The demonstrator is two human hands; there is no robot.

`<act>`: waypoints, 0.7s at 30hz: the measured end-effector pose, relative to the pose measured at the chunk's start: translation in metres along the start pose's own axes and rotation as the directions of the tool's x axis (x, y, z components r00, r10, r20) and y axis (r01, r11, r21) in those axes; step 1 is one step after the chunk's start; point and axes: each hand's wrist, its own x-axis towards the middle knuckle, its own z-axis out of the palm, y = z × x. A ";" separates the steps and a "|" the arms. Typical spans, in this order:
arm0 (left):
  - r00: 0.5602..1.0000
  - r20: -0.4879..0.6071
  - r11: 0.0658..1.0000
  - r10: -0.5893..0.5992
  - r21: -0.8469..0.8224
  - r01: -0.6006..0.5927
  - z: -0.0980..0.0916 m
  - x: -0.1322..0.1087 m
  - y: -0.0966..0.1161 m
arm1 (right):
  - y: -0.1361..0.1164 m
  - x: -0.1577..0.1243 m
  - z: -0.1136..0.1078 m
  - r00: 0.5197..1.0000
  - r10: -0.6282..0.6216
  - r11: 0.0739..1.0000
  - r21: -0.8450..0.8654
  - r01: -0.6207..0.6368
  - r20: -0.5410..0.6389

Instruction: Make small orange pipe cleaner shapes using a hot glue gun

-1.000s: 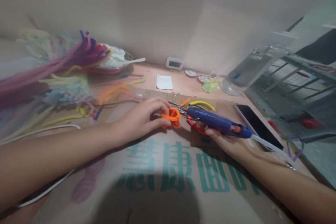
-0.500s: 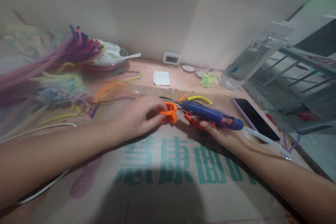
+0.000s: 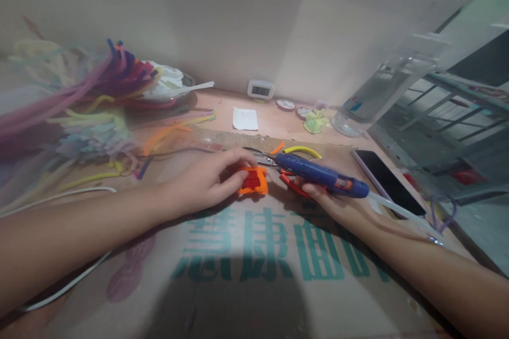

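My left hand [image 3: 220,176] is closed on a small orange pipe-cleaner piece [image 3: 261,184], bent into a frame with a red middle, just above the cardboard. In my right hand [image 3: 320,194] is a blue glue gun [image 3: 308,168], its tip pointing left, close to the orange piece but apart from it. A translucent glue stick [image 3: 397,209] juts from the gun's rear. Under the gun lies a red-handled tool [image 3: 292,184] with silver metal parts, perhaps scissors, mostly hidden. A yellow piece [image 3: 302,150] curves just behind the gun.
Bundles of coloured pipe cleaners [image 3: 95,132] crowd the left. At the back stand a small digital clock [image 3: 261,89] and a white paper [image 3: 245,118]. To the right are a clear bottle [image 3: 382,90] and a phone [image 3: 387,183]. Printed cardboard [image 3: 246,296] covers the table; a white cable [image 3: 71,288] runs left.
My left hand has turned the orange piece, so its red middle now shows, and lowered it slightly away from the gun's tip. The right hand and glue gun have hardly moved.
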 end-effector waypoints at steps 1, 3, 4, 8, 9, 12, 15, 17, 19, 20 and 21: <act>1.000 -0.003 1.000 0.002 0.001 -0.002 0.000 0.000 -0.001 | 0.002 -0.001 0.001 1.000 0.007 1.000 0.000 -0.007 -0.004; 1.000 -0.005 1.000 0.002 0.010 -0.002 0.001 0.000 -0.002 | 0.004 -0.003 0.002 0.999 0.032 0.999 0.000 -0.032 -0.007; 1.000 -0.006 1.000 0.005 0.013 -0.004 0.002 -0.001 -0.002 | 0.003 -0.003 0.001 0.999 0.042 0.999 0.002 -0.042 -0.008; 0.996 0.005 0.995 0.090 0.042 -0.090 0.001 -0.001 -0.001 | -0.005 0.000 -0.003 0.996 0.088 0.996 -0.030 -0.087 0.033; 0.992 0.019 0.990 0.126 0.057 -0.127 0.001 -0.001 0.000 | -0.007 0.001 -0.004 0.994 0.102 0.994 -0.047 -0.100 0.040; 0.984 0.049 0.980 0.172 0.097 -0.176 -0.001 0.000 0.003 | -0.011 0.002 -0.005 0.991 0.126 0.990 -0.074 -0.123 0.046; 0.991 0.022 0.985 0.129 0.114 -0.131 0.000 0.000 0.002 | -0.010 0.001 -0.005 0.989 0.133 0.990 -0.065 -0.129 0.068; 0.996 0.016 0.989 0.092 0.111 -0.093 0.002 -0.002 -0.001 | -0.010 0.000 -0.005 0.986 0.144 0.988 -0.065 -0.139 0.079; 0.998 0.006 0.993 0.058 0.104 -0.058 0.004 -0.003 -0.005 | -0.009 0.001 -0.006 0.989 0.126 0.991 -0.063 -0.121 0.077; 0.999 -0.004 0.994 0.041 0.097 -0.041 0.005 -0.004 -0.006 | -0.009 0.002 -0.006 0.991 0.105 0.993 -0.063 -0.100 0.077; 0.999 -0.012 0.996 0.030 0.086 -0.028 0.006 -0.005 -0.008 | -0.009 0.002 -0.006 0.993 0.083 0.995 -0.063 -0.078 0.078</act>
